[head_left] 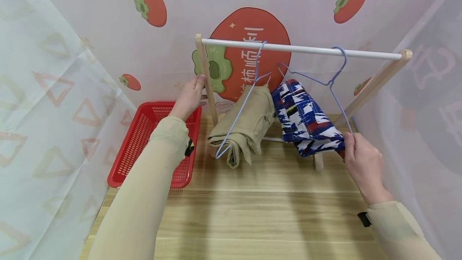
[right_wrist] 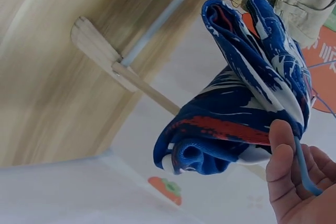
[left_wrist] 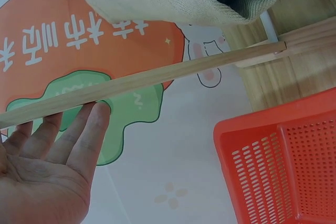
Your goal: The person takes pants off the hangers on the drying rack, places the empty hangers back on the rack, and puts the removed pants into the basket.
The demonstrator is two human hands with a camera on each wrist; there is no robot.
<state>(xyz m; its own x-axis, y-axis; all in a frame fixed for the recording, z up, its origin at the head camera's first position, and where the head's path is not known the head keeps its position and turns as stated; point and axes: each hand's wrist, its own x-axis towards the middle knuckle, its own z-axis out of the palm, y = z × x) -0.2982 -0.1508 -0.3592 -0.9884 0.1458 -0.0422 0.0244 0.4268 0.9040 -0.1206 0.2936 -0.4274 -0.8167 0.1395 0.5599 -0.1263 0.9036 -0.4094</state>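
A small clothes rack with a white rail (head_left: 306, 50) stands ahead of me. My left hand (head_left: 189, 97) touches its left wooden post (left_wrist: 173, 72); in the left wrist view the fingers lie extended against the wood. On the rail's right part hangs a blue wire hanger (head_left: 331, 82), carrying a folded blue, white and red patterned garment (head_left: 306, 111). My right hand (head_left: 362, 163) pinches that hanger's lower right corner between thumb and fingers, beside the garment's edge. A second blue hanger (head_left: 256, 78) holds a folded khaki garment (head_left: 252, 119) on the rail's left part.
A red perforated plastic basket (head_left: 124, 147) sits left of the rack, under my left forearm. The rack stands on a wood-grain surface (head_left: 252, 212). Pale printed curtains (head_left: 47, 111) close in the left, back and right sides.
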